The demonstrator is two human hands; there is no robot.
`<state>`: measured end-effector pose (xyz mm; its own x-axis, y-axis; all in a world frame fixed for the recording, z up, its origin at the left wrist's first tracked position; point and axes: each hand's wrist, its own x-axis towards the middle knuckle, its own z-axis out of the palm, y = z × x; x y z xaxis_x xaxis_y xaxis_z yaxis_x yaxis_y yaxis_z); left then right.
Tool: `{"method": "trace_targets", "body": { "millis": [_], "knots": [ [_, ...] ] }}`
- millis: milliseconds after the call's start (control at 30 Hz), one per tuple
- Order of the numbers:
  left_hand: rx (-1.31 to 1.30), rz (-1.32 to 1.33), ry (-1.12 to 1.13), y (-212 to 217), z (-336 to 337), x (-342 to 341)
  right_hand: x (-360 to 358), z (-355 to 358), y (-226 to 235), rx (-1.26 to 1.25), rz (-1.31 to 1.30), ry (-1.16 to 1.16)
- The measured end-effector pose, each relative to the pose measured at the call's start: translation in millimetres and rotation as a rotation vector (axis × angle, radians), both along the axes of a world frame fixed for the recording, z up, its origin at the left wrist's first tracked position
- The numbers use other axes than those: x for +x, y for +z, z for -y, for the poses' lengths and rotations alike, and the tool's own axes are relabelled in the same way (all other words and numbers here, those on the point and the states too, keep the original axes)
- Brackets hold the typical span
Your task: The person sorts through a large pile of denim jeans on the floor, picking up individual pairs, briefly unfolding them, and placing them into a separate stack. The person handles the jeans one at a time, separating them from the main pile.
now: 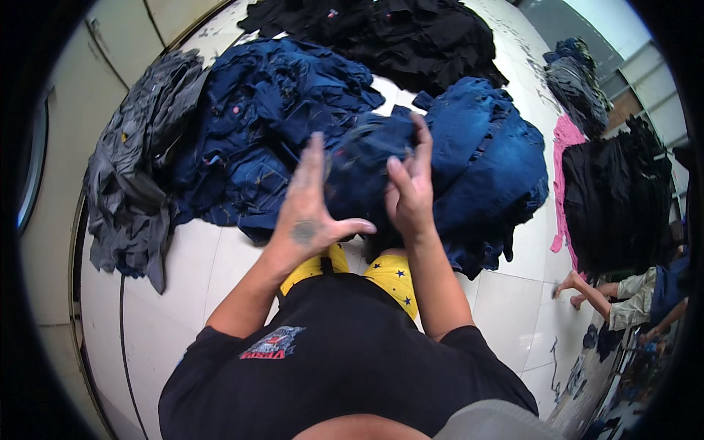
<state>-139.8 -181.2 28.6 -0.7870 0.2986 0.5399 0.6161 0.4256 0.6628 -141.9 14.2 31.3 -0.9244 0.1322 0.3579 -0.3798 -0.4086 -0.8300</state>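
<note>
My left hand (306,202) is raised with its fingers straight and its thumb stretched out to the right. My right hand (412,187) is up opposite it, fingers apart and thumb lifted. Between and just beyond them is a folded dark blue denim garment (363,158), smeared by motion; neither hand is closed on it. Whether the fingers touch it I cannot tell. On the left lies a wide heap of dark blue jeans (257,121). A stack of lighter blue jeans (484,139) stands beside my right hand.
Grey trousers (139,161) are piled at the far left, near cabinet doors (62,169). A black clothes heap (389,37) lies beyond the jeans. To the right are black garments (616,198) on pink cloth (561,183), and another person's leg (598,293) on the tiled floor (506,315).
</note>
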Motion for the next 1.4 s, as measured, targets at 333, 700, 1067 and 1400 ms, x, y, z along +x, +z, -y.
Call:
{"method": "trace_targets", "body": {
  "millis": [333,700,1067,1400],
  "knots": [
    [0.497,-0.147,-0.932,186,-96,-31,78,-21,-32,0.847,-0.278,-1.065],
    [0.237,-0.259,-0.249,343,-324,-202,-27,-314,191,1.427,0.336,-1.808],
    [-0.097,0.093,-0.823,-97,-301,-141,-83,-372,-26,1.539,1.281,-0.918],
    [-0.332,0.408,0.743,-197,-5,-434,6,-206,-12,0.922,0.110,-1.205]
  ]
}}
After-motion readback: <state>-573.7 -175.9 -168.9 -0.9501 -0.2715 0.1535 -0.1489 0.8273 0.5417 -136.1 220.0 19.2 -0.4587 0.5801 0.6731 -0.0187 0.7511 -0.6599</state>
